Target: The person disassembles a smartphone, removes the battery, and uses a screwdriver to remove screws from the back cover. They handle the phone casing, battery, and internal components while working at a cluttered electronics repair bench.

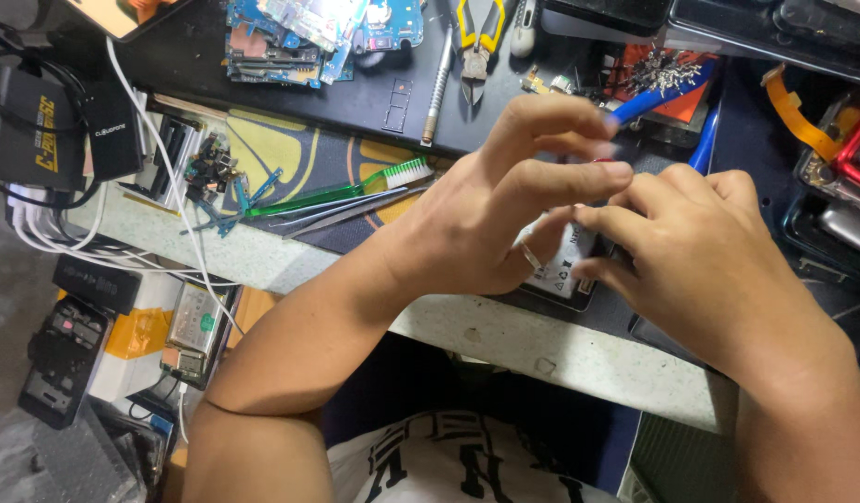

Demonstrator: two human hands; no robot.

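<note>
Cluttered bench: near its front edge, left hand and right hand meet, fingertips pinching a dark flat phone part.

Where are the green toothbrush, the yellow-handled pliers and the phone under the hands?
green toothbrush (pixel 337 193), head view, on its green handle.
yellow-handled pliers (pixel 476 37), head view, near the pivot between the handles.
phone (pixel 565 275), head view, on its pale back below the fingers.
</note>
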